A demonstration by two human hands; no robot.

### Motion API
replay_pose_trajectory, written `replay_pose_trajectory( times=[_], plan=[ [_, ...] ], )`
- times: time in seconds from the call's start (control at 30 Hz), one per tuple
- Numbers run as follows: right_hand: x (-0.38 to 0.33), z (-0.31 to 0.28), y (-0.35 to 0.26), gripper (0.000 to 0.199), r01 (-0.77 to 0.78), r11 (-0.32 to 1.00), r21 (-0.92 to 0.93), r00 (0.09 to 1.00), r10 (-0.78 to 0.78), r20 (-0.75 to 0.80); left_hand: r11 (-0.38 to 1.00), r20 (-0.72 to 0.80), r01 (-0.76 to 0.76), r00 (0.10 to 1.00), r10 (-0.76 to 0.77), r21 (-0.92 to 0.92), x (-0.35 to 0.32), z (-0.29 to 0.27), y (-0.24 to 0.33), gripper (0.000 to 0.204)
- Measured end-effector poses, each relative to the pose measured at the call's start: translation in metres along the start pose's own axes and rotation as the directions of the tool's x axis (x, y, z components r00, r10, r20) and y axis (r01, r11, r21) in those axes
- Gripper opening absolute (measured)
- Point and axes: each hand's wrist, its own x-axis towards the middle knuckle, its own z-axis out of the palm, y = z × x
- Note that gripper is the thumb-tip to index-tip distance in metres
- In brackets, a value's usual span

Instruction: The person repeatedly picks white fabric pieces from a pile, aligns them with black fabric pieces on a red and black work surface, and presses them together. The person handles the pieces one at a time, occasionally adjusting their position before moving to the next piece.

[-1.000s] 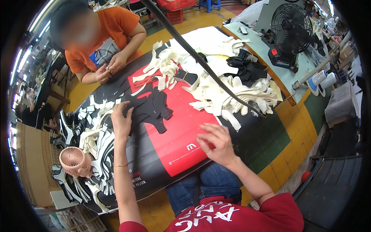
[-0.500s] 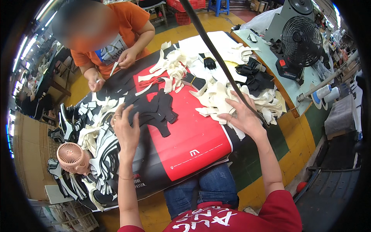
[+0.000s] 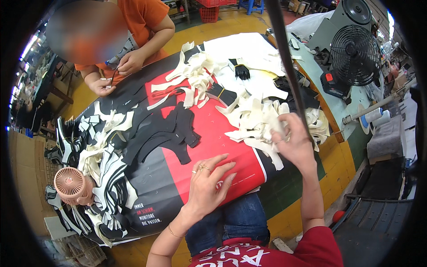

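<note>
My left hand [image 3: 208, 184] hovers over the near part of the red-and-black mat [image 3: 178, 187], its fingers spread and holding nothing. At the right, my right hand [image 3: 293, 141] is curled at the edge of a heap of cream fabric pieces [image 3: 249, 118], pinching a cream fabric piece partly hidden by the fingers. Black fabric pieces [image 3: 167, 133], cut in curved shapes, lie overlapping in the middle of the mat. Beyond them is another loose pile of cream strips [image 3: 198, 73].
Across the table a person in orange [image 3: 144, 26] handles a small dark strip. Black-and-white strips [image 3: 113, 178] and a pink fan [image 3: 71, 184] are at the left. A black fan [image 3: 355, 55] stands on the right-hand table, and a dark pole [image 3: 289, 58] crosses the view.
My left hand has moved right and nearer, away from the black pieces. My right hand has closed its fingers at the cream heap. The view has shifted slightly.
</note>
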Motion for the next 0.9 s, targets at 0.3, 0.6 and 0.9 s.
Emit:
replay_pose_trajectory(
  times=[0.3, 0.6, 0.9],
  plan=[
    [0.013, -0.059, 0.013, 0.048, 0.153, -0.021, 0.988, 0.988, -0.012, -0.153, 0.986, -0.172, -0.147, 0.972, 0.159, 0.082, 0.003, -0.026, 0.023, 0.03],
    [0.003, -0.003, 0.026, 0.041, -0.335, 0.691, 0.64, 0.942, 0.227, 0.248, 0.976, -0.031, -0.204, 0.978, 0.207, 0.079, 0.026, 0.015, 0.04, 0.033],
    [-0.01, -0.003, 0.054, 0.06, -0.434, 0.479, 0.763, 0.895, 0.326, 0.305, 0.99, 0.01, -0.058, 0.998, 0.06, -0.13, 0.073, 0.114, 0.041, 0.025]
  ],
)
